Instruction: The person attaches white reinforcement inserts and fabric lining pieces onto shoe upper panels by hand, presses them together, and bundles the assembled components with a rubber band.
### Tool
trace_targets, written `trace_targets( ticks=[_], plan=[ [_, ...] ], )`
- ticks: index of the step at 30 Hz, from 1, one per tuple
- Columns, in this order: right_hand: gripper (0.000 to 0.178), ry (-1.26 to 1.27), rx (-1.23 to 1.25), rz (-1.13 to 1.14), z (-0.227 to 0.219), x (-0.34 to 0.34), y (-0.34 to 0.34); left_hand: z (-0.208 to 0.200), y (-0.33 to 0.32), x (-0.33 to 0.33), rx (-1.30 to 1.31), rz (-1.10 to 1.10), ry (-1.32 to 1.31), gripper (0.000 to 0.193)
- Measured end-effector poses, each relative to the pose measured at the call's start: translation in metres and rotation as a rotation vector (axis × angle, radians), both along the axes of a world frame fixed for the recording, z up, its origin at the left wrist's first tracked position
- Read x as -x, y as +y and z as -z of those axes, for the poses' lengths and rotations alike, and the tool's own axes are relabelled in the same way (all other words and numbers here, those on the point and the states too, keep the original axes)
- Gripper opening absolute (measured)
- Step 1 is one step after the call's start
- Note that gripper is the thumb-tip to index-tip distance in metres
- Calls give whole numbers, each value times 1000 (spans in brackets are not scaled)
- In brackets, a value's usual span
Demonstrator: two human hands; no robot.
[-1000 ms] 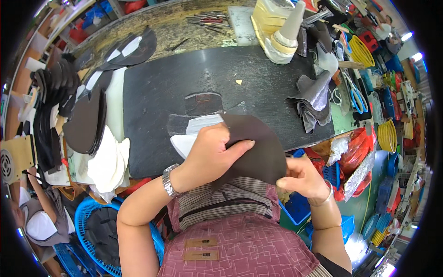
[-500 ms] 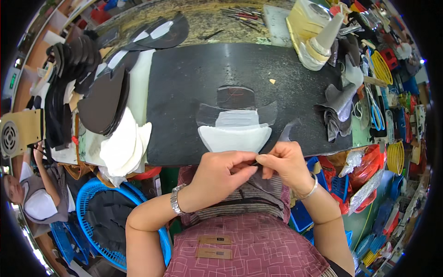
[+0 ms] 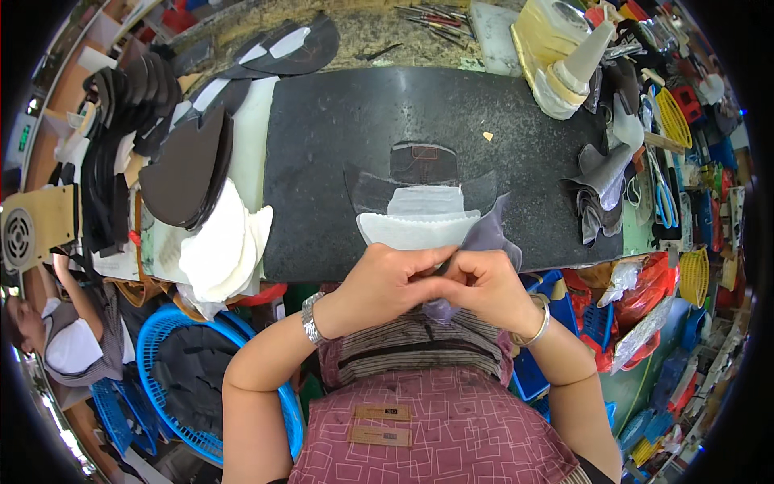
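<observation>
Just off the near edge of the black work mat (image 3: 314,202), both my hands are closed on a thin, floppy purplish-grey sheet piece (image 3: 493,230). My left hand (image 3: 399,286) pinches it between thumb and fingers, right against my right hand (image 3: 488,292), whose fingers are curled round it. One end of the sheet rises beyond my right hand over the mat; a lower fold hangs below the fingers. Behind my hands lies a flat layered piece: a white curved part (image 3: 415,232) with a notched edge, a white patch (image 3: 426,199), and a dark panel (image 3: 423,164) with reddish lines.
Dark cut pieces (image 3: 181,177) and white pieces (image 3: 222,250) are stacked left. A cream glue pot (image 3: 556,48) with a cone stands far right, above crumpled grey pieces (image 3: 601,189) and blue-handled scissors (image 3: 663,202). A blue basket (image 3: 149,355) sits lower left; another person is beyond it.
More of the grey sheet now shows, standing up beyond my right hand and hanging lower below. My hands have come closer together, fingers meeting. The view has shifted slightly.
</observation>
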State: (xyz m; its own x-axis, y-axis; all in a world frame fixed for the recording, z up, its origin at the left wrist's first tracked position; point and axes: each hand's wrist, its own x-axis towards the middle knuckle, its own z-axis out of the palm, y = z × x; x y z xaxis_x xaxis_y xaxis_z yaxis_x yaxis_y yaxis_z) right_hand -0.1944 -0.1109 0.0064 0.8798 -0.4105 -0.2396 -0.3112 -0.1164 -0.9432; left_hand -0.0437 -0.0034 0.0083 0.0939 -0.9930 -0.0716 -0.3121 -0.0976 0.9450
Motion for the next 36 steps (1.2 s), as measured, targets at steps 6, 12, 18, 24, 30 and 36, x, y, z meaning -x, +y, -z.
trace_targets(
  ticks=[6,12,18,24,30,36],
  plan=[
    [17,-244,266,10,0,3,18,11,7,7,-101,-406,524,17],
    [15,13,1382,-107,20,-12,38,30,-23,19,205,-635,349,15],
    [12,-487,-695,462,9,22,19,31,-22,6,367,-593,-618,10],
    [18,-748,-1023,670,30,131,5,-12,-26,-4,-64,-421,599,19],
    [14,-514,-777,1038,45,189,11,-34,-44,26,-146,-151,490,19],
    [7,-421,-607,1090,115,252,-1,-46,-65,52,-44,106,261,21]
  ],
)
